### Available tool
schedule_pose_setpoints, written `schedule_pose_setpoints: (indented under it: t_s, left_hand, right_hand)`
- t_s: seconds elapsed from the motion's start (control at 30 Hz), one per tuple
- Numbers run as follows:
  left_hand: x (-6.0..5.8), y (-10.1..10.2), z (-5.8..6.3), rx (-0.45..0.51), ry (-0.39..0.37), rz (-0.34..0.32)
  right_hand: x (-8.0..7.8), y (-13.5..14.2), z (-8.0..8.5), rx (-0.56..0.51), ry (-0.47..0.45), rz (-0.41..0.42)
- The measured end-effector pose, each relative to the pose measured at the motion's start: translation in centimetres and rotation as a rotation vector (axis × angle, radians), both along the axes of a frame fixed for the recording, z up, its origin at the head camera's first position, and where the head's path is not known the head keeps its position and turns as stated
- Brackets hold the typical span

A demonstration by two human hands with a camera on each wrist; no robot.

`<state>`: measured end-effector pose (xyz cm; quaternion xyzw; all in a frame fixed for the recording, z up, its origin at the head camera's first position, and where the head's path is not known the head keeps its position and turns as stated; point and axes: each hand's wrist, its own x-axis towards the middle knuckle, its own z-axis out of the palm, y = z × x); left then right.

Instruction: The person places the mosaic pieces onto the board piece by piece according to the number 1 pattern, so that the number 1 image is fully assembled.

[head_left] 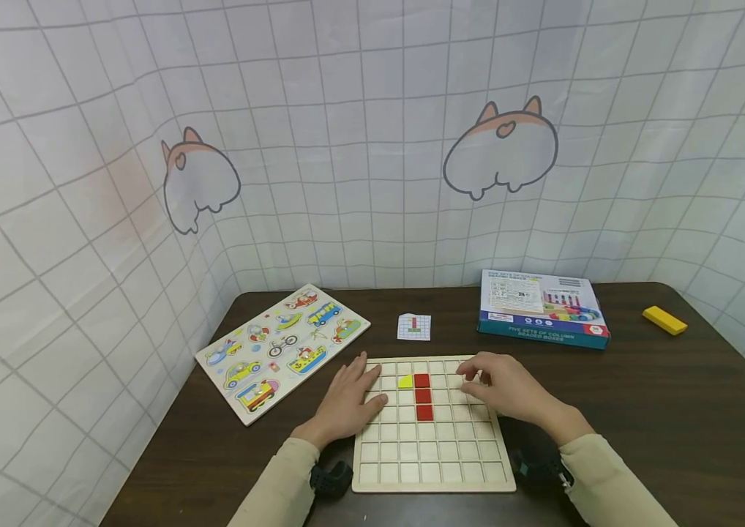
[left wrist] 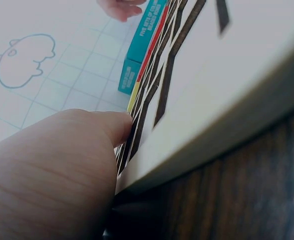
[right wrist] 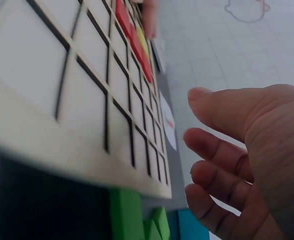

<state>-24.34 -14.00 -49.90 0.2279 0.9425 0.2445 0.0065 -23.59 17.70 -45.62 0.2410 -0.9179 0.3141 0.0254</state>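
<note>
A pale wooden grid board (head_left: pixel 432 476) lies on the dark table. Three red squares (head_left: pixel 423 395) form a column in its cells, and a yellow piece with a curved edge (head_left: pixel 405 381) sits just left of the top one. My left hand (head_left: pixel 345 402) rests along the board's left edge, fingers pointing away and thumb over the cells. Over the upper right cells hovers my right hand (head_left: pixel 511 384), its fingers loosely bent. The right wrist view shows a gap between thumb and fingers (right wrist: pixel 211 182), with nothing held there. Green blocks (right wrist: pixel 127 212) stand beside the board, hidden in the head view.
Behind the board lies a small card (head_left: pixel 414 328) printed with a grid pattern. A vehicle puzzle board (head_left: pixel 267 366) is at the left, a blue boxed set (head_left: pixel 544 311) at the back right. Farther right lies a yellow block (head_left: pixel 664 320). A patterned white curtain (head_left: pixel 372 146) hangs behind the table.
</note>
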Motion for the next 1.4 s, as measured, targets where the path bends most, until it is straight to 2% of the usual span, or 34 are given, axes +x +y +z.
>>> schedule_pose_setpoints:
  t_s: [0.47, 1.1, 1.4]
  left_hand:
    - [-0.1, 0.0, -0.1, -0.017, -0.011, 0.002]
    - [0.0, 0.0, -0.1, -0.007, -0.011, -0.003]
    - [0.0, -0.1, -0.1, -0.002, -0.009, 0.000]
  right_hand:
    - [-0.9, 3.3, 0.2, 0.036, 0.015, -0.095]
    - [-1.5, 6.4, -0.2, 0.042, 0.025, -0.157]
    - [-1.7, 8.5, -0.3, 0.036, 0.025, -0.218]
